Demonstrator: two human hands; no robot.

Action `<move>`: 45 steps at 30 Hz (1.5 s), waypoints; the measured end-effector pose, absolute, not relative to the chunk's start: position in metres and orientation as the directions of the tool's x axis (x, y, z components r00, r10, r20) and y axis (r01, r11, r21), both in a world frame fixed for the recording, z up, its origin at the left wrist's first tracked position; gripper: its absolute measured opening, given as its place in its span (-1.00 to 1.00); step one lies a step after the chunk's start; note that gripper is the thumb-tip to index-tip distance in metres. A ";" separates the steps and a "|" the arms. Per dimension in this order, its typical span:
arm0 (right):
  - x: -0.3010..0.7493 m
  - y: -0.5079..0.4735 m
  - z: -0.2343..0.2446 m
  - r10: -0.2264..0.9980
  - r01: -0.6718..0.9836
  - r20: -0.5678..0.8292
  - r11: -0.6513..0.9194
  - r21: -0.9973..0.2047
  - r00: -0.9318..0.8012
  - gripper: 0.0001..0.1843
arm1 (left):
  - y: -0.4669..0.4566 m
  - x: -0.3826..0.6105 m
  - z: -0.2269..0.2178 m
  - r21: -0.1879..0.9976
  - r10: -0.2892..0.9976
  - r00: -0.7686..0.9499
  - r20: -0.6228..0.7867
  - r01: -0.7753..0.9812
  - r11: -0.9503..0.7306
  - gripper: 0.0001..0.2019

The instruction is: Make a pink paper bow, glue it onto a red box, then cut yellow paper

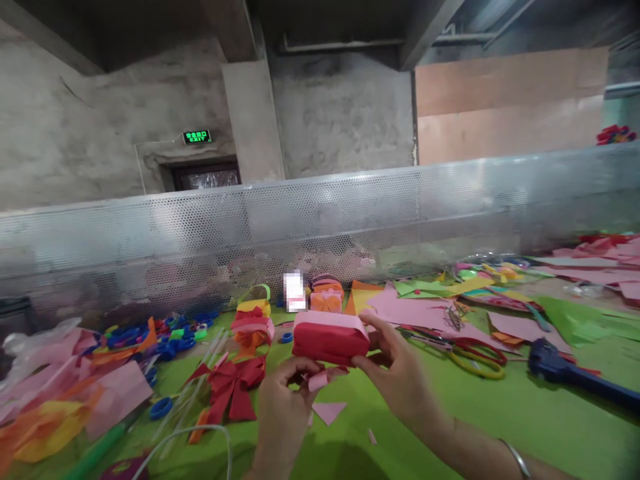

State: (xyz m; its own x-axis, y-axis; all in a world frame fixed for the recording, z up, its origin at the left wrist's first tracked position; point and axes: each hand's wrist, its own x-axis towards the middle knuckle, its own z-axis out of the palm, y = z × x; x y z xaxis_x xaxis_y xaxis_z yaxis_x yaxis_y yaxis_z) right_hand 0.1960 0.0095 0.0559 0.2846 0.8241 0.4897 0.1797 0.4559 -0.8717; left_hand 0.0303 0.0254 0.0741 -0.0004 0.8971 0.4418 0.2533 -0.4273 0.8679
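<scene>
A small red-and-pink paper box (330, 340) is held up over the green table, its pink side on top. My right hand (395, 367) grips the box's right end between thumb and fingers. Just below its left end, my left hand (286, 403) is closed in a pinch on a curled pink paper strip (318, 381). A bit of red paper shows beside that strip; whether it belongs to the box I cannot tell. On the table left of my left hand lies a red paper bow (237, 387). A pink paper triangle (329, 412) lies under the box.
Scissors with red and yellow handles (480, 360) and a blue glue gun (580, 380) lie on the right. Pink and orange paper scraps (55, 407) and blue rings (161, 408) are at left. A perforated metal panel (350, 213) runs along the back.
</scene>
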 end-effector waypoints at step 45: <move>0.186 -0.008 0.063 0.777 0.395 0.607 0.512 -0.763 0.166 -0.56 | 0.039 0.032 0.055 0.976 0.983 -0.070 0.169 -0.124 -0.177 -0.43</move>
